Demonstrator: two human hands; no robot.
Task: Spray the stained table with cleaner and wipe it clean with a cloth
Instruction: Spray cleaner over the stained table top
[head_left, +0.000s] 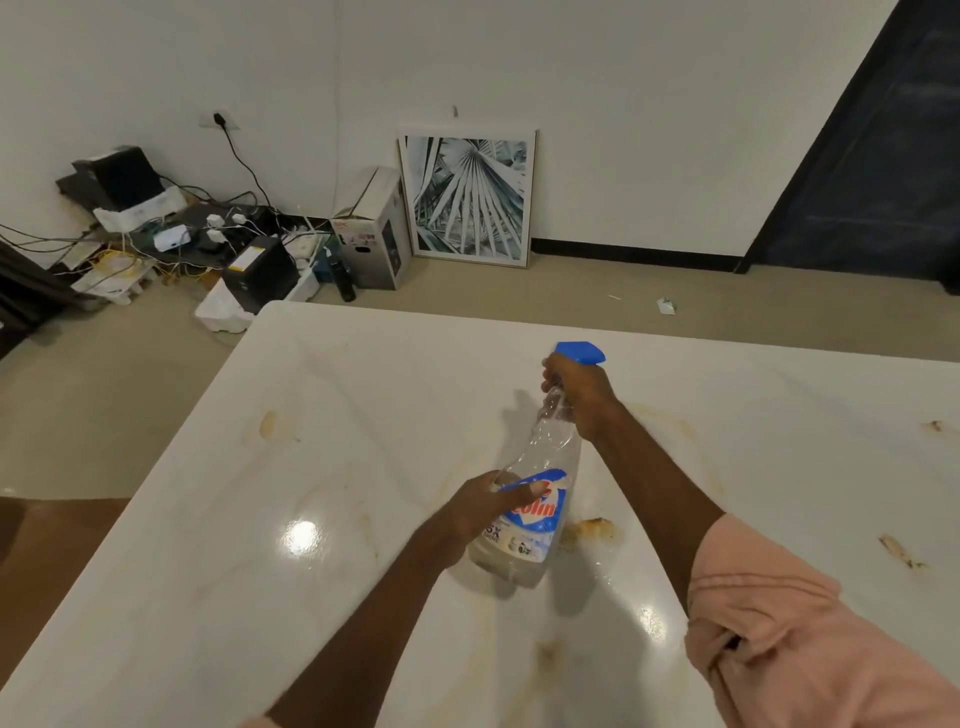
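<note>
A clear spray bottle (540, 457) with a blue trigger head and a blue label is tilted over the white glossy table (363, 597), its nozzle pointing away from me. My right hand (584, 395) grips the bottle's neck just under the trigger head. My left hand (480, 512) holds the lower body of the bottle by the label. Brownish-yellow stains mark the table: one at the left (270, 423), one just right of the bottle's base (595, 530), others at the right (901, 551) and near me. No cloth is in view.
Beyond the table's far edge lies a beige floor. In the far left corner sit tangled cables, chargers and dark boxes (208, 244). A cardboard box (376, 234) and a framed leaf picture (467, 197) lean against the white wall. A dark door (872, 156) stands at right.
</note>
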